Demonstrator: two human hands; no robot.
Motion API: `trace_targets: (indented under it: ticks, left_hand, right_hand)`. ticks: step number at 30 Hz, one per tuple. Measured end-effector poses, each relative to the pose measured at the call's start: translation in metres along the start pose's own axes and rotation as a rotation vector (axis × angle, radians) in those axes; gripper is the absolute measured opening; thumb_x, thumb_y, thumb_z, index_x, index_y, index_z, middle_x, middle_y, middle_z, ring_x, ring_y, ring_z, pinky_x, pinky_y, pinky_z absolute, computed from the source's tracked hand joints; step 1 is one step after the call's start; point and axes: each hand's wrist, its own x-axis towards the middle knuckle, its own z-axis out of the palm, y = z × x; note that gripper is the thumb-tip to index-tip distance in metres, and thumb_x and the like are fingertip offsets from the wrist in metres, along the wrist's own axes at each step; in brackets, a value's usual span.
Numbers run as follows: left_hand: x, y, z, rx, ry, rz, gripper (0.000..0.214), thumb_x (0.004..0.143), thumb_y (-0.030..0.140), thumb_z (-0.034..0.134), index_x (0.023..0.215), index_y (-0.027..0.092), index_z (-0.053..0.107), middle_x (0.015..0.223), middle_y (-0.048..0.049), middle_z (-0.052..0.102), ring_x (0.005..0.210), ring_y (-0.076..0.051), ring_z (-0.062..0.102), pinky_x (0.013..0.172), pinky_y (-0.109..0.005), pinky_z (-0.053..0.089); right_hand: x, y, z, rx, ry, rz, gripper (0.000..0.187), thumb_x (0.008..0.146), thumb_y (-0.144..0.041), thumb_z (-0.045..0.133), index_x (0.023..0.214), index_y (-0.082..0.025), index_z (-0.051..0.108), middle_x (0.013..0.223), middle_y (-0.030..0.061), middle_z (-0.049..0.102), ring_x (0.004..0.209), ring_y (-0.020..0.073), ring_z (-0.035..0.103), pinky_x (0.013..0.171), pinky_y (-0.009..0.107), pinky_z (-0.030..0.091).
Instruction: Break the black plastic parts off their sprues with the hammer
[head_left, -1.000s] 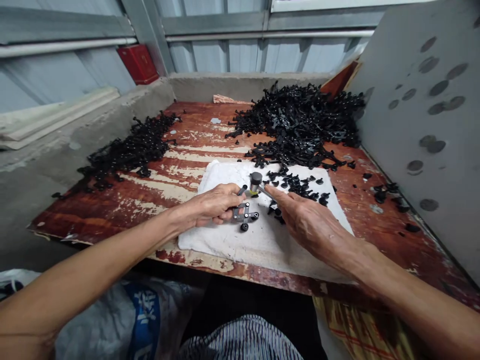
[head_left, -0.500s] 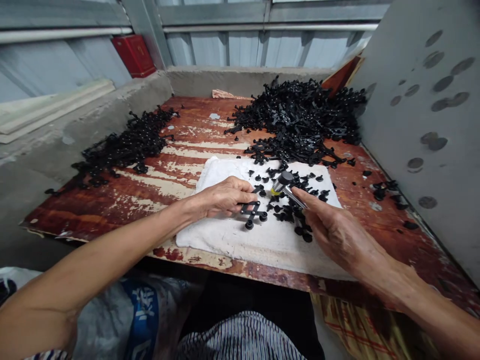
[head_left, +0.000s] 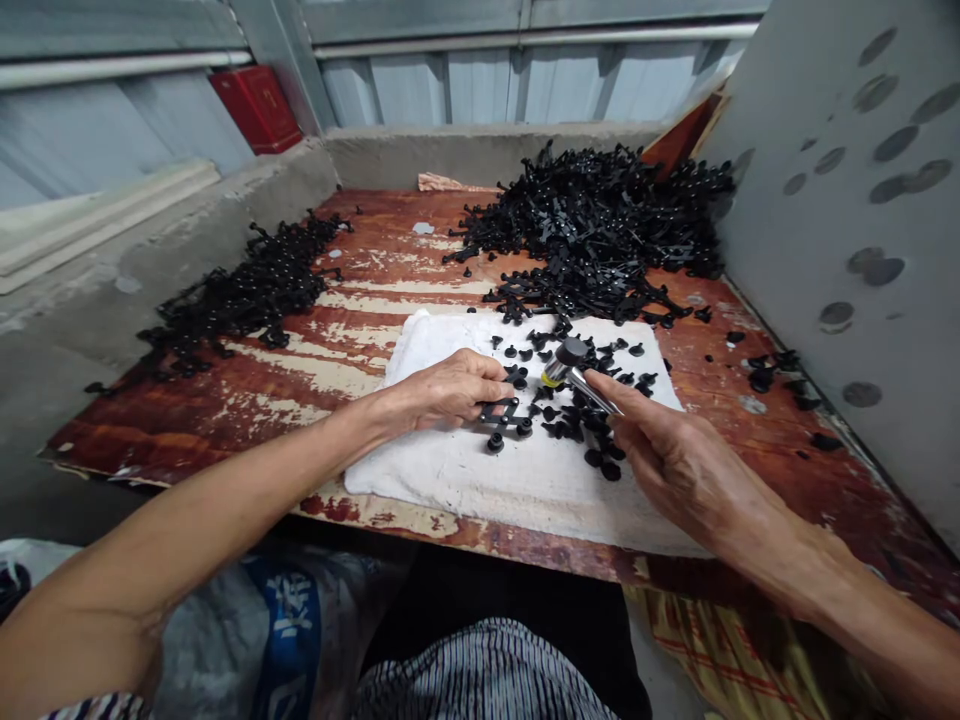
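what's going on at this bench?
A person's left hand grips a black jointed part over a white cloth. The right hand holds a small hammer by its handle, its head just right of the part and apart from it. Small black pieces lie loose on the cloth. Behind it is a big heap of black parts; a smaller heap sits along the table's left side.
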Motion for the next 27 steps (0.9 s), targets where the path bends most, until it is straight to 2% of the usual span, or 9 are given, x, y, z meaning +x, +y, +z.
trace_targets:
  ticks: [5,9,12,15,17,20,21,25,27]
  left_hand:
    - [0.001,-0.001,0.000,-0.006,0.010,0.001,0.025,0.088,0.019,0.054,0.064,0.016,0.050,0.051,0.0043,0.047,0.032,0.000,0.029,0.032,-0.017,0.015]
    - [0.005,-0.004,-0.002,-0.025,0.001,0.004,0.028,0.088,0.019,0.055,0.061,0.016,0.048,0.049,0.0046,0.044,0.032,-0.001,0.029,0.032,-0.017,0.015]
    - [0.006,-0.007,-0.003,-0.033,0.000,-0.005,0.027,0.086,0.023,0.059,0.062,0.017,0.048,0.048,0.0055,0.042,0.032,-0.001,0.026,0.032,-0.018,0.014]
    - [0.009,-0.009,-0.005,-0.011,0.004,-0.008,0.026,0.084,0.026,0.061,0.063,0.018,0.050,0.046,0.0063,0.039,0.031,-0.002,0.027,0.032,-0.018,0.014]
    - [0.010,-0.010,-0.006,0.006,0.005,-0.004,0.025,0.083,0.026,0.062,0.063,0.018,0.050,0.047,0.0054,0.042,0.031,-0.002,0.029,0.031,-0.018,0.014]
    - [0.014,-0.012,-0.007,0.024,0.012,-0.015,0.023,0.081,0.027,0.062,0.063,0.018,0.050,0.051,0.0040,0.047,0.031,-0.002,0.028,0.031,-0.018,0.014]
    - [0.015,-0.013,-0.008,0.028,0.012,-0.019,0.023,0.081,0.027,0.063,0.063,0.018,0.050,0.051,0.0041,0.047,0.031,-0.002,0.028,0.030,-0.018,0.014]
    - [0.017,-0.016,-0.011,0.028,0.001,-0.007,0.023,0.078,0.030,0.065,0.063,0.019,0.052,0.049,0.0052,0.045,0.030,-0.002,0.026,0.029,-0.019,0.014]
    - [0.018,-0.016,-0.012,0.034,0.000,-0.010,0.022,0.078,0.030,0.065,0.063,0.019,0.053,0.046,0.0061,0.041,0.030,-0.003,0.027,0.030,-0.018,0.015]
  right_hand:
    - [0.001,0.001,0.000,0.004,0.004,-0.005,0.049,0.085,-0.015,0.037,0.130,-0.009,0.057,0.054,0.0014,0.061,0.039,0.0164,0.052,0.035,0.029,0.044]
    - [0.002,-0.002,-0.001,0.064,-0.002,0.009,0.049,0.086,-0.015,0.036,0.130,-0.006,0.055,0.069,0.0075,0.070,0.058,0.0232,0.067,0.048,0.039,0.056]
    - [0.003,-0.011,-0.003,0.125,0.096,-0.008,0.048,0.088,-0.015,0.038,0.134,-0.012,0.053,0.093,0.0112,0.073,0.083,0.0258,0.071,0.069,0.045,0.060]
    - [0.006,-0.020,-0.002,0.144,0.273,-0.043,0.049,0.091,-0.015,0.040,0.139,-0.013,0.048,0.115,0.0152,0.068,0.102,0.0274,0.067,0.084,0.045,0.057]
    - [0.010,-0.021,-0.001,0.077,0.235,-0.034,0.052,0.090,-0.015,0.039,0.141,-0.013,0.046,0.111,0.0158,0.068,0.096,0.0274,0.067,0.080,0.044,0.058]
    - [0.015,-0.019,0.000,-0.054,-0.002,-0.011,0.053,0.088,-0.014,0.035,0.138,-0.011,0.050,0.082,0.0114,0.069,0.064,0.0220,0.064,0.063,0.040,0.057]
    - [0.015,-0.019,-0.001,-0.056,-0.017,-0.021,0.052,0.088,-0.014,0.035,0.138,-0.011,0.050,0.079,0.0104,0.069,0.060,0.0207,0.062,0.061,0.039,0.056]
    - [0.015,-0.021,-0.001,0.020,0.170,-0.042,0.052,0.091,-0.016,0.034,0.142,-0.012,0.043,0.094,0.0133,0.069,0.075,0.0214,0.063,0.071,0.037,0.054]
    - [0.014,-0.021,0.002,-0.018,0.100,-0.029,0.053,0.088,-0.015,0.033,0.139,-0.011,0.048,0.086,0.0121,0.068,0.068,0.0216,0.060,0.064,0.037,0.053]
